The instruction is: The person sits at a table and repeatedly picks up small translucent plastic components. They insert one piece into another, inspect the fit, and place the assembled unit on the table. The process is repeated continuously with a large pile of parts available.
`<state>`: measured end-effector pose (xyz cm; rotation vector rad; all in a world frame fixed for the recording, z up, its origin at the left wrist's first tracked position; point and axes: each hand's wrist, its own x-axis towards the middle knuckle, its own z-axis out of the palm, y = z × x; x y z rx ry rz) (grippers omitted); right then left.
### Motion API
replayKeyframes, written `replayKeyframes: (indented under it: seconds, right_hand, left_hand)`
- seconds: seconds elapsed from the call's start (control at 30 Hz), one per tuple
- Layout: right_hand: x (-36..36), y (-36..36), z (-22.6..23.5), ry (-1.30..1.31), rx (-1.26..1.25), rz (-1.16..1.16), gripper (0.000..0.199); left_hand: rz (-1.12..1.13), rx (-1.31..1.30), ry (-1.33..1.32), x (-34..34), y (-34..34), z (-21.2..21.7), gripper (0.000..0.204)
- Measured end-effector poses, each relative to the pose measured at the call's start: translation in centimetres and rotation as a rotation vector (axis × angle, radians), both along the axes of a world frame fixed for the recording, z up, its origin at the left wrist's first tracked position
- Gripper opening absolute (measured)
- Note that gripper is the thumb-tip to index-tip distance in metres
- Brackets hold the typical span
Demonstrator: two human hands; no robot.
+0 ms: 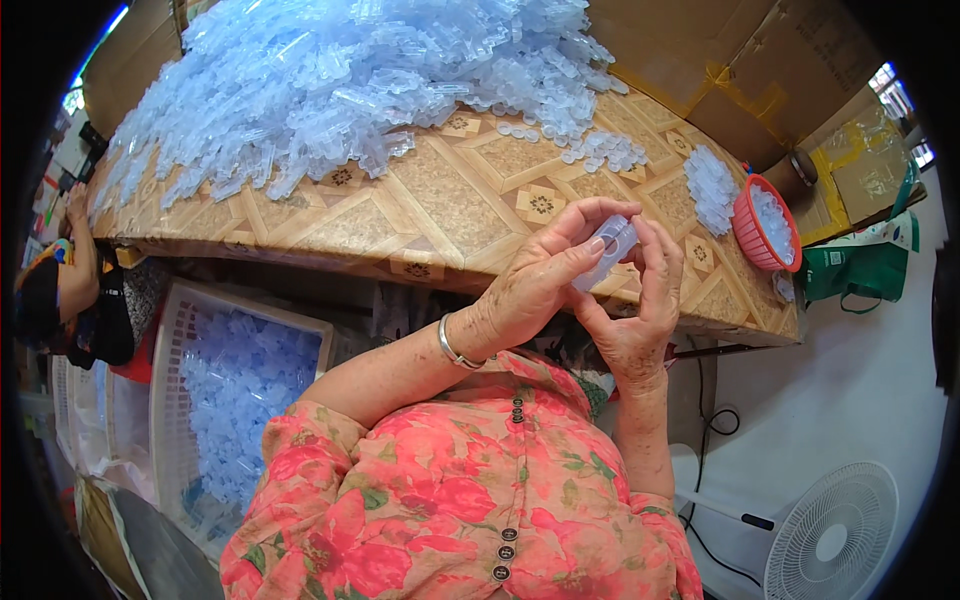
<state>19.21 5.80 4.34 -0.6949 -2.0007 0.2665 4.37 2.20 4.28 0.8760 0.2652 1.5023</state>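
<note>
Just above the table's near edge, my left hand (535,275) pinches a small clear plastic piece (612,243), elongated with a rounded opening, between thumb and fingers. My right hand (645,295) is closed on the other end of the same piece, its fingertips meeting those of the left. Fingers partly cover the piece, so its full shape is hidden. Beyond the hands lies a scatter of small round clear pieces (605,150). A large heap of clear, bluish plastic parts (370,90) covers the far and left side of the table (440,200).
To the right are a row of clear parts (710,190), a red basket (742,235) with clear pieces and a green bag (850,270). Cardboard (720,50) stands behind. A white crate (170,370) of parts, a fan (830,540) and another person's arm (80,275) flank me.
</note>
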Motion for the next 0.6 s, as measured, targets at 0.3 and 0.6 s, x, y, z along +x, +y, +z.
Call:
replayKeyframes:
  seconds: [0.3, 0.6]
  right_hand:
    - [-0.17, -0.09, -0.21, -0.005, 0.126, 0.024, 0.085]
    - [-0.31, -0.44, -0.8, 0.041, 0.194, -0.044, 0.08]
  left_hand:
    - [0.031, 0.028, 0.109, -0.45, 0.22, -0.49, 0.046]
    - [0.286, 0.364, 0.67, -0.96, 0.53, -0.19, 0.057]
